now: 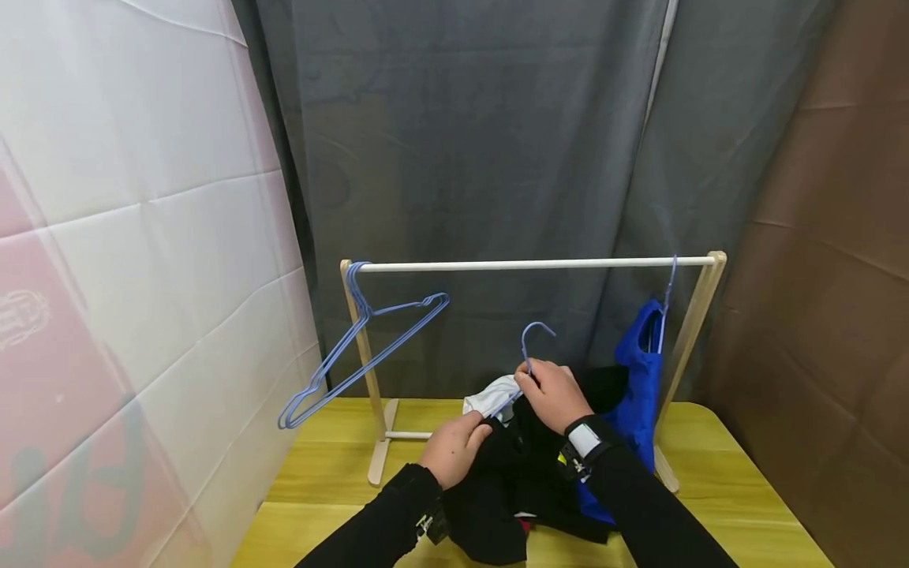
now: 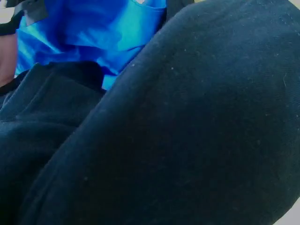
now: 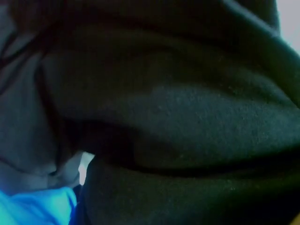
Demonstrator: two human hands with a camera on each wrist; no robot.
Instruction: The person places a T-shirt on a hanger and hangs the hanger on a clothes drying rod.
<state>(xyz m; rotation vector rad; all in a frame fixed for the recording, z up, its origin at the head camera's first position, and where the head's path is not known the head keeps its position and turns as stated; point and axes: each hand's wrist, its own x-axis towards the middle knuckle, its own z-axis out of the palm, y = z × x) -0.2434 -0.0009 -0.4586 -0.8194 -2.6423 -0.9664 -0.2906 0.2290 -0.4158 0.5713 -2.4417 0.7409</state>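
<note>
In the head view, my right hand (image 1: pixel 557 396) grips a blue clothes hanger (image 1: pixel 527 347) just below its hook, which points up. My left hand (image 1: pixel 454 451) pinches the edge of a black garment (image 1: pixel 490 493) by the hanger's left arm. The garment hangs in folds from the hands down to the table; its kind is not plain. Its dark cloth (image 2: pixel 187 122) covers most of the left wrist view, and dark folds (image 3: pixel 187 108) fill the right wrist view. Both hands' fingertips are partly hidden in the head view.
A wooden rack with a white rail (image 1: pixel 533 265) stands behind the hands. Several empty blue hangers (image 1: pixel 362 347) hang at its left end. A blue garment (image 1: pixel 639 379) hangs on a hanger at the right. White cloth (image 1: pixel 493 394) lies behind the black garment on the wooden table (image 1: pixel 319 465).
</note>
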